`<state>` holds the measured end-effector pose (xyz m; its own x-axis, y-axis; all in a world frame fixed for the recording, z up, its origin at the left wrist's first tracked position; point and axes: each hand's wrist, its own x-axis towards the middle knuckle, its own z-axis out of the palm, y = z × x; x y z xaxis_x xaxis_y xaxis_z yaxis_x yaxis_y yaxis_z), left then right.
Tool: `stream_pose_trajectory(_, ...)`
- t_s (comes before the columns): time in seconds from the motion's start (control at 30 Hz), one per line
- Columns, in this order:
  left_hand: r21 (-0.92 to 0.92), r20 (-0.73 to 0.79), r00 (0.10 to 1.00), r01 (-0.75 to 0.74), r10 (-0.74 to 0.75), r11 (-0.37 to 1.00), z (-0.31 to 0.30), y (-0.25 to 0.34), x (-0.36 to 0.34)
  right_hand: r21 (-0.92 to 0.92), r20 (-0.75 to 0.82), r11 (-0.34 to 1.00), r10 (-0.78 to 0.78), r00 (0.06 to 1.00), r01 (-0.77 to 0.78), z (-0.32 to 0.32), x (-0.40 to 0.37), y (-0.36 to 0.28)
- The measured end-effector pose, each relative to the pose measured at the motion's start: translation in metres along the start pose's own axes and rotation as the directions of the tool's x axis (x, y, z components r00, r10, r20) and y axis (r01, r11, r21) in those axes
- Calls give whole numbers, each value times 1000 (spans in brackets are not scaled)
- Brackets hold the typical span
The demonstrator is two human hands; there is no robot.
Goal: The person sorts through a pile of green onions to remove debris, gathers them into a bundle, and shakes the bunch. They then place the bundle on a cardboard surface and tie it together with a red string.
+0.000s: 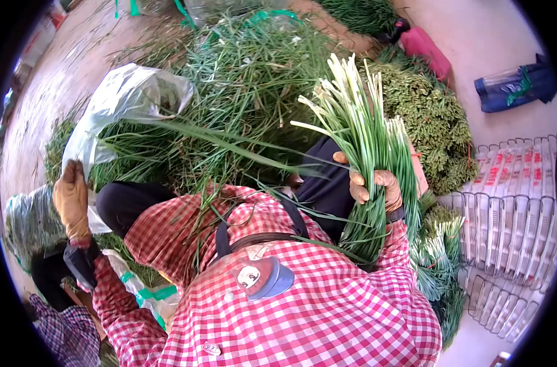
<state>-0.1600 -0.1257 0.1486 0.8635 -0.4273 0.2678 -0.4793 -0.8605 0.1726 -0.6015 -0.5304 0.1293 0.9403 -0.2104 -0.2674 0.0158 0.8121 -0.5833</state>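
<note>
A bunch of green stalks with pale ends point(364, 134) is held upright, pale ends away from me, in my gloved right hand point(376, 186), whose fingers wrap round its middle. Far out to the left, my gloved left hand point(72, 199) is raised with its fingers pressed together at the lower end of a clear plastic bag point(132, 92). Whether the fingers grip the bag or something else is unclear. Between the hands, a large heap of loose green stalks point(248, 79) lies in front of my knees, with some long leaves stretching across it.
Tied bundles point(437, 251) and a stacked green pile point(425, 116) lie at the right, beside wire racks point(511, 226). A blue bag point(516, 87) and a pink object point(425, 52) are at upper right. Another person's checked sleeve point(64, 333) shows at lower left, near a wrapped bundle point(33, 223).
</note>
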Motion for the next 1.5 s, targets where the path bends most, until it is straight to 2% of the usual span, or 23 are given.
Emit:
stream_pose_trajectory(0.03, 51, -119, 984, -128, 134, 990, 6, -14, 1, 1, -11, 999, -35, 999, 35, 6, -2, -2)
stream_pose_trajectory(0.1, 189, 329, 941, 17, -80, 982, -30, 58, -14, 13, -31, 996, -87, 996, 88, 12, -2, -2)
stream_pose_trajectory(0.13, 149, 388, 912, -207, 136, 967, -31, 91, -30, -7, -35, 996, -89, 995, 88, 13, -1, -3)
stream_pose_trajectory(0.17, 30, 354, 789, -547, 503, 837, -3, 89, -47, -26, -34, 996, -86, 996, 85, 16, 0, -3)
stream_pose_trajectory(0.23, 15, 718, 375, -851, 587, 525, 31, 99, -97, -73, -54, 994, -82, 995, 78, 23, 4, -1)
stream_pose_trajectory(0.27, -146, 803, 305, -732, 511, 665, 5, 142, -94, -97, -62, 992, -82, 995, 76, 25, 7, 0)
stream_pose_trajectory(0.33, -324, 506, 493, -652, 708, 686, -22, 182, -84, -198, -64, 980, -45, 997, 32, 22, 8, 4)
stream_pose_trajectory(0.37, -273, 397, 568, -676, 721, 684, -25, 196, -80, -218, -77, 976, -19, 997, 2, 21, 7, 7)
stream_pose_trajectory(0.43, -686, 21, 798, -427, 602, 590, -31, 224, -78, -262, -73, 964, 13, 997, -32, 28, 12, 13)
stream_pose_trajectory(0.5, -923, 157, 877, -34, 455, 383, -35, 245, -84, -299, -137, 954, -45, 990, 2, 41, 13, 22)
stream_pose_trajectory(0.57, -787, 598, 688, 407, 411, 464, -55, 265, -76, -336, -166, 942, -38, 985, -20, 56, 15, 24)
stream_pose_trajectory(0.63, -724, 596, 685, 235, 418, 648, -77, 292, -70, -396, -176, 918, -45, 983, -29, 62, 16, 26)
stream_pose_trajectory(0.7, -664, 745, 555, 564, 369, 491, -46, 285, -68, -510, -191, 860, -105, 976, -8, 60, 17, 34)
stream_pose_trajectory(0.87, -555, 823, 505, 612, 261, 563, -24, 278, -72, -544, -177, 822, 82, 981, -167, 79, 18, 31)
stream_pose_trajectory(0.97, -710, 652, 706, 440, 277, 550, -16, 272, -86, -627, -154, 769, 34, 987, -124, 79, 24, 38)
stream_pose_trajectory(1.1, -582, 801, 553, 630, 229, 515, -3, 251, -83, -573, -127, 810, 64, 990, -126, 65, 26, 37)
stream_pose_trajectory(1.13, -691, 681, 722, 580, 121, 431, -2, 256, -93, -469, -153, 864, 126, 980, -184, 61, 25, 35)
stream_pose_trajectory(1.17, -597, 767, 641, 702, 22, 388, -1, 254, -86, -357, -170, 903, 188, 967, -239, 58, 25, 33)
stream_pose_trajectory(1.23, -717, 627, 779, 572, 9, 400, 22, 226, -88, -256, -47, 949, 179, 983, -185, 38, 29, 40)
stream_pose_trajectory(1.3, -599, 503, 861, 408, -73, 689, 20, 212, -75, -167, 77, 967, 205, 976, -190, 30, 32, 40)
stream_pose_trajectory(1.33, -498, 647, 759, 488, -68, 717, 17, 201, -66, -163, 97, 965, 224, 970, -206, 23, 31, 44)
stream_pose_trajectory(1.47, -922, 377, 893, 336, 244, 194, -1, 222, -68, -103, 40, 951, 296, 954, -291, 29, 31, 49)
stream_pose_trajectory(1.5, -911, 405, 802, 313, 439, 269, -3, 216, -59, -97, 36, 950, 301, 953, -296, 31, 31, 49)
